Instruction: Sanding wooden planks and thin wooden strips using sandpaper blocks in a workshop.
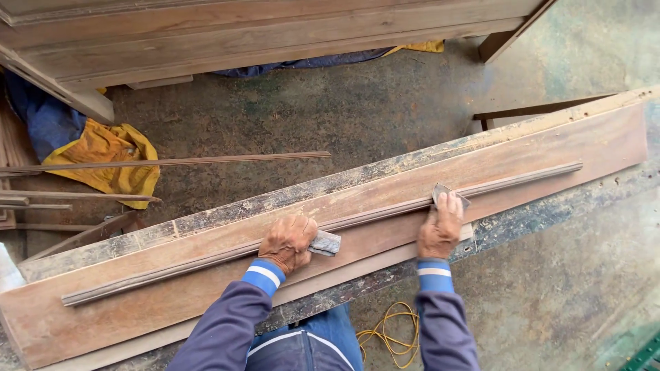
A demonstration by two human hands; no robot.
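The left hand (287, 242) is closed around a small grey sanding block (324, 243), resting on the long thin moulded wooden strip (323, 226). The right hand (440, 227) presses a grey sheet of sandpaper (448, 193) onto that strip, which lies along a wide reddish-brown wooden plank (550, 154) on the paint-stained workbench (522, 220)

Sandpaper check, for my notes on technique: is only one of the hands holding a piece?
No: the left hand and the right hand each press a grey sandpaper piece on the moulding strip.
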